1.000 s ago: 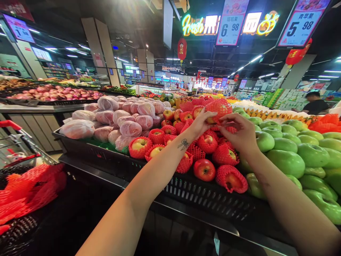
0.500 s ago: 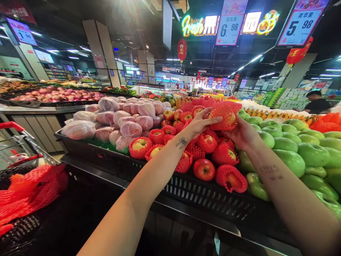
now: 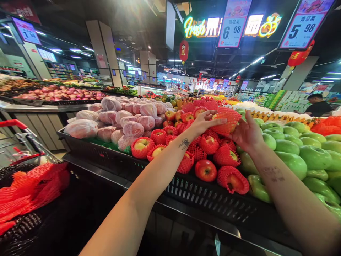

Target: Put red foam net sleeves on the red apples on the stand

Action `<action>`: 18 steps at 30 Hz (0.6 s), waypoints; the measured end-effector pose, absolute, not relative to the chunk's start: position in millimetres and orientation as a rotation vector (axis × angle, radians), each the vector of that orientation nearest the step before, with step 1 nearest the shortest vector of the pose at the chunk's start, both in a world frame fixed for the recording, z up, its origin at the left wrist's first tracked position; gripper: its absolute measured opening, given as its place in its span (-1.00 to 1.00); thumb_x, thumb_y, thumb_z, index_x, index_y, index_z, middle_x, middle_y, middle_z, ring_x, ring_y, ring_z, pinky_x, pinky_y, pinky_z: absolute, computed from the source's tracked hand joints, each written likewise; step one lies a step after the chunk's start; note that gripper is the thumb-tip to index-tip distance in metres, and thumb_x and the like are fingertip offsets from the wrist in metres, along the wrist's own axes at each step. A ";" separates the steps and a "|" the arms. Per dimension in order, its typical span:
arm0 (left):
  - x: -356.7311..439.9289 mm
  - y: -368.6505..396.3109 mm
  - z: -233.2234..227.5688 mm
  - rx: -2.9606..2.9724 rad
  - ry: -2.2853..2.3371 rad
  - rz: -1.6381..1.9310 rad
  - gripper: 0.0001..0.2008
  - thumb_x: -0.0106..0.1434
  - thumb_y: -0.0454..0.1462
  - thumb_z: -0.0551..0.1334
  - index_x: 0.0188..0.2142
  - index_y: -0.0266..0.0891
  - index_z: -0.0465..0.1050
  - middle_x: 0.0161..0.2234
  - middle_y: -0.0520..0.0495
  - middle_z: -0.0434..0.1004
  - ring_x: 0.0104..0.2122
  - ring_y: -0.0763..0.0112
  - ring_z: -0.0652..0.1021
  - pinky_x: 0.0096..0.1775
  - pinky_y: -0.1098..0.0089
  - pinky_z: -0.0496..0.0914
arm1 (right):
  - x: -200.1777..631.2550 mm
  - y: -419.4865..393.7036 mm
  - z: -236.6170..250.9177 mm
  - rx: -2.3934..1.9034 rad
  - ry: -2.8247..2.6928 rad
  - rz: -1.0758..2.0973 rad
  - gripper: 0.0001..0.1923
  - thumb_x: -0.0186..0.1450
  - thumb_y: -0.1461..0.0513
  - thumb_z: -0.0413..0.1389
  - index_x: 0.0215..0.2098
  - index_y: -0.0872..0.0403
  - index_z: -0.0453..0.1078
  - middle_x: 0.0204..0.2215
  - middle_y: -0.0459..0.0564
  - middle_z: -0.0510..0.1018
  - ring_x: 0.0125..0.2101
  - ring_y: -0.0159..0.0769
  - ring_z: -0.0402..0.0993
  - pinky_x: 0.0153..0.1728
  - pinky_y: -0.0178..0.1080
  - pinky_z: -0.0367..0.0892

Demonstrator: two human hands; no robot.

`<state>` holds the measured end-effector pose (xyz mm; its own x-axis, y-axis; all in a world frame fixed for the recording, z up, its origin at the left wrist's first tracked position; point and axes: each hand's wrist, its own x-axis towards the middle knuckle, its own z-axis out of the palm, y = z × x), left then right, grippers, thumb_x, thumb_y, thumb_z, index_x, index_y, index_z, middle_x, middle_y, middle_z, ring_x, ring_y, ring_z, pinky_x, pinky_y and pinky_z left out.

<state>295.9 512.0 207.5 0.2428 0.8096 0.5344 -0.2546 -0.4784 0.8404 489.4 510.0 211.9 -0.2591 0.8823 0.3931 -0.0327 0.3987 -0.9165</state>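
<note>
Above the pile of apples, my left hand [image 3: 205, 121] is closed on an apple in a red foam net [image 3: 226, 121], fingers on top and thumb along its near side. My right hand [image 3: 247, 133] is at the net's right end, thumb raised and fingers apart. Its fingertips are close to the net; whether they touch it is partly hidden. Below lie several netted red apples [image 3: 209, 143] and one bare red apple [image 3: 205, 170], in a black slotted crate [image 3: 197, 193]. Green apples [image 3: 290, 164] are heaped beside my right forearm.
Film-wrapped pinkish fruits [image 3: 133, 129] fill the crate's left part. At lower left, red foam nets [image 3: 34, 188] lie in a black basket near a shopping cart [image 3: 29, 142]. Onions [image 3: 58, 94] stand on a stall behind. A person [image 3: 317, 105] is at far right.
My right hand has loosened from the netted apple, its thumb lifting and fingers spreading. My left hand keeps its hold, and the apple sits slightly lower. The view has shifted a little.
</note>
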 end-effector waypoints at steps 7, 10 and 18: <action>297.1 516.3 202.0 1.978 0.868 1.501 -0.49 0.05 -0.12 0.55 -0.09 -0.29 0.48 -0.02 -0.21 0.59 -0.01 0.22 0.56 0.04 0.23 0.45 | 478.7 488.8 204.3 -0.716 -1.723 1.048 -0.16 -0.09 0.00 0.59 0.10 -0.03 0.47 0.02 0.04 0.67 0.00 -0.02 0.65 0.10 0.04 0.57; 296.7 512.9 201.0 2.104 0.932 1.514 -0.50 0.17 -0.01 0.48 -0.06 -0.29 0.48 -0.03 -0.20 0.60 -0.04 0.24 0.57 0.06 0.21 0.45 | 477.4 486.7 203.7 -0.694 -1.775 1.032 -0.20 -0.07 0.03 0.59 0.10 0.02 0.52 0.02 0.07 0.68 0.04 0.01 0.64 0.22 0.13 0.49; 291.3 516.1 200.2 2.223 0.752 1.473 -0.19 0.23 -0.02 0.47 0.35 -0.19 0.21 0.38 -0.32 0.30 0.36 0.08 0.37 0.33 0.11 0.34 | 481.0 494.5 204.3 -0.810 -1.632 1.039 -0.27 -0.07 -0.01 0.58 0.01 0.00 0.53 -0.03 0.04 0.70 -0.09 -0.03 0.68 -0.07 -0.05 0.64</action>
<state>291.3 516.1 200.2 0.3117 0.6130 0.7260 0.2282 -0.7900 0.5691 481.0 494.5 204.3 -0.2785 0.8797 0.3855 0.0230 0.4074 -0.9130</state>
